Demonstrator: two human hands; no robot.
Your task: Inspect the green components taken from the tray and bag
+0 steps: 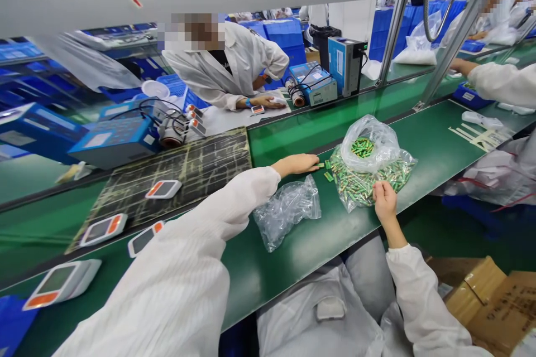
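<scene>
A clear plastic bag (354,199) full of small green batteries (362,148) lies on the green bench, its mouth spread open. My right hand (384,199) is closed in a pinch on the bag's near edge. Left of the bag, my left hand (298,164) is low over the bench with its fingers together, a small green battery showing at the fingertips. A few loose green batteries (328,176) lie between that hand and the bag. Below my left wrist rests a crumpled clear bag (288,212); its contents, if any, cannot be made out.
White handheld devices with orange buttons (62,283) stand at the left, one on a dark mat (209,159). Blue instrument boxes (313,82) and a co-worker (234,61) are across the bench. A metal post (460,28) rises at right. Cardboard boxes (502,307) sit below.
</scene>
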